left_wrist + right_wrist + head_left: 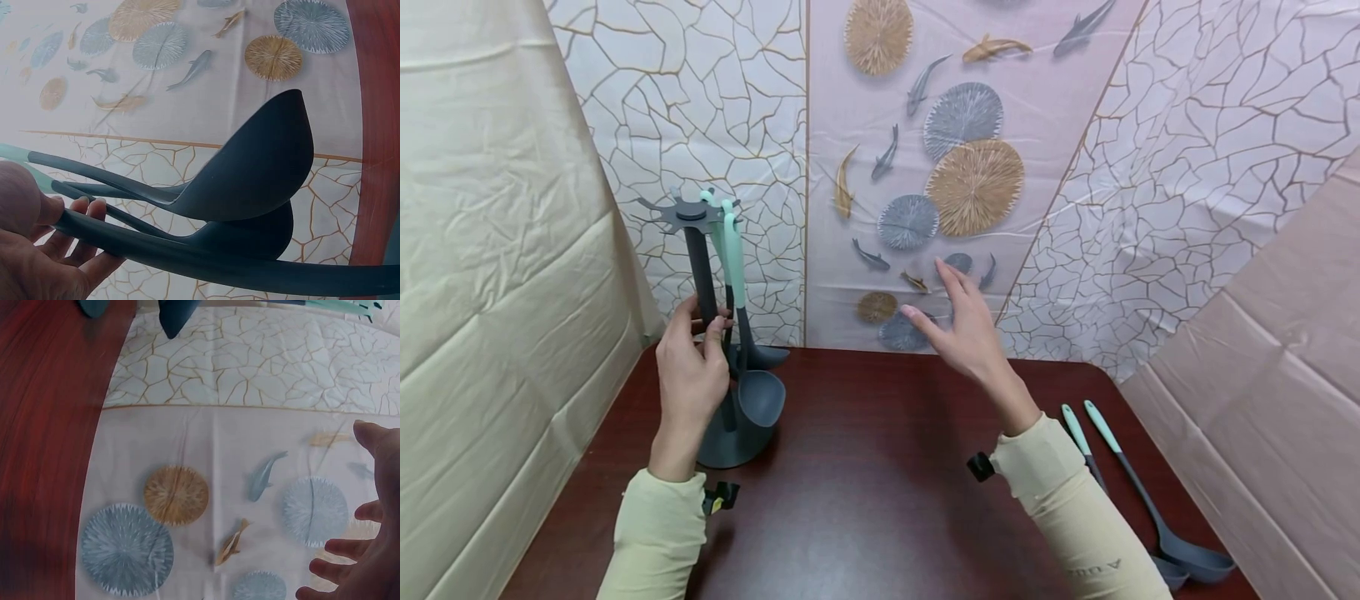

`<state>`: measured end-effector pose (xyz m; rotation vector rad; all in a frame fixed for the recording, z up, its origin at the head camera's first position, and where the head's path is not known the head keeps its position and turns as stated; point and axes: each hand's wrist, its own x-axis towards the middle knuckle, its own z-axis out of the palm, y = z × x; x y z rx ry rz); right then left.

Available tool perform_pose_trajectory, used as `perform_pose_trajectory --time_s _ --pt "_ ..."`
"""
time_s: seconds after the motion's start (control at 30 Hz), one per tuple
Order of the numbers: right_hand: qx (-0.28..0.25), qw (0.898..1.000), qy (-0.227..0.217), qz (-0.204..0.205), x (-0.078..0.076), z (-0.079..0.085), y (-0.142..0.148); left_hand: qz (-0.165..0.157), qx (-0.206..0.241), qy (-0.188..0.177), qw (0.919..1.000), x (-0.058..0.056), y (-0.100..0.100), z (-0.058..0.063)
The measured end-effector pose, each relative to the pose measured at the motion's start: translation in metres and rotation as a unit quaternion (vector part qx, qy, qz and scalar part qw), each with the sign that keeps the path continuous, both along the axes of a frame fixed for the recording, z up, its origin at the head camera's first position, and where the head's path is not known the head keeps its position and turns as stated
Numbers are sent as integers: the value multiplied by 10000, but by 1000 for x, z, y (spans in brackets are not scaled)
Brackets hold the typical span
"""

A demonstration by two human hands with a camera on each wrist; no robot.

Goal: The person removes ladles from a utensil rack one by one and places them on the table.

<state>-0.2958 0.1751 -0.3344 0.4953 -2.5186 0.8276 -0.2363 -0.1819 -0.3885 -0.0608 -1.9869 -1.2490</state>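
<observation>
A dark grey utensil stand (pixel 702 271) rises at the table's left, with a star-shaped hook top and a round base. My left hand (pixel 692 362) grips its pole, thumb on one side and fingers on the other, as the left wrist view also shows. Mint-handled utensils hang from the hooks, among them a ladle (pixel 762 398) facing me and another dark-headed utensil (pixel 767 357) behind it. My right hand (pixel 966 333) is raised in the air right of the stand, fingers extended and holding nothing. In the right wrist view the hanging utensils are cut off at the top edge.
On the table's right edge lie a mint-handled ladle (pixel 1195 560) and a second mint-handled utensil (pixel 1075 427), partly covered by my right sleeve. The dark red table (pixel 865 467) is enclosed by a patterned cloth (pixel 700 108) behind and cloth walls on both sides.
</observation>
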Motion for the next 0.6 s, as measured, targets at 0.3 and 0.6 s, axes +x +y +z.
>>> perform_pose_trajectory --time_s 0.3,0.6 --pt "-150 9998 -41 92 4 5 -18 -41 -20 -32 10000 0 0 1" --pt "-290 9991 -35 314 7 7 -38 -22 16 -20 10000 0 -1 -1"
